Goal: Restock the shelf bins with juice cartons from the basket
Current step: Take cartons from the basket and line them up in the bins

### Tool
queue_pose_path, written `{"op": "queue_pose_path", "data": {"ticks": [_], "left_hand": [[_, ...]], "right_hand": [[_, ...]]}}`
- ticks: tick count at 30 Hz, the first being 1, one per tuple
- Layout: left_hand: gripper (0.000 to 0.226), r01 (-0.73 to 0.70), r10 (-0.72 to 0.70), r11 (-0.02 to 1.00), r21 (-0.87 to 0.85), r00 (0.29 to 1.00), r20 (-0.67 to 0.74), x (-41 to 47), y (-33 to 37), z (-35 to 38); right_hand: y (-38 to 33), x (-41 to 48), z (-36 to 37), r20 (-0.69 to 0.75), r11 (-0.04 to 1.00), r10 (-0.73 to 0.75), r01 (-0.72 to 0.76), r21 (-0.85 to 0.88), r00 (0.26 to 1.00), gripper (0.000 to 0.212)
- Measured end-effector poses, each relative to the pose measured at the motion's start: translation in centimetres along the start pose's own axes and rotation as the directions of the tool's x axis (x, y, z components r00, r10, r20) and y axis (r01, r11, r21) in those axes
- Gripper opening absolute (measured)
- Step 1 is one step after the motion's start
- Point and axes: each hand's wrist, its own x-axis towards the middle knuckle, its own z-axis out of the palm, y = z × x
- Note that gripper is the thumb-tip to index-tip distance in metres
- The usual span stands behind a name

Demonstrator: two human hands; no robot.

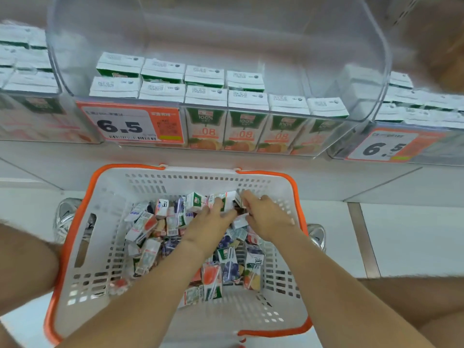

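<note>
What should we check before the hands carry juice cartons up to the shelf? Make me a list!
1. Hands at the cartons: the left hand and right hand are both down in the basket, on the pile. Ok.
2. Firm hold on a carton: too blurred. Cannot tell.
3. Cartons left in the basket: plenty. Ok.
4. Room in the middle bin: there is a gap in its back row, on the right. Ok.
5. Right kind picked: the pile is mixed, and the bin holds green cartons. Cannot tell.
</note>
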Motion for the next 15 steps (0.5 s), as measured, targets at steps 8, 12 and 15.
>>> {"op": "queue_pose_path", "data": {"ticks": [8,12,15], "left_hand": [[0.047,0.155,-0.279,0.894,-0.420,0.926,-0.252,0.4,-3.8,-0.1],[0.047,0.141,-0.333,0.691,-0.710,0.933,-0.139,-1.2,-5.8,-2.4],[0.036,0.156,-0.334,0.560,-0.814,0.941,-0.049,-3.0,-6.3,-4.5]], "right_hand": [[1.6,-0.5,-2.0,-0.109,0.977,0.035,-0.011,0.212,0.993,0.038],[0.3,-2.2,-4.2,-0.066,0.916,-0.022,0.046,0.398,0.998,0.023],[-1.8,-4.3,-6.1,-0.054,0.867,-0.059,0.078,0.493,0.997,0.018]]}}
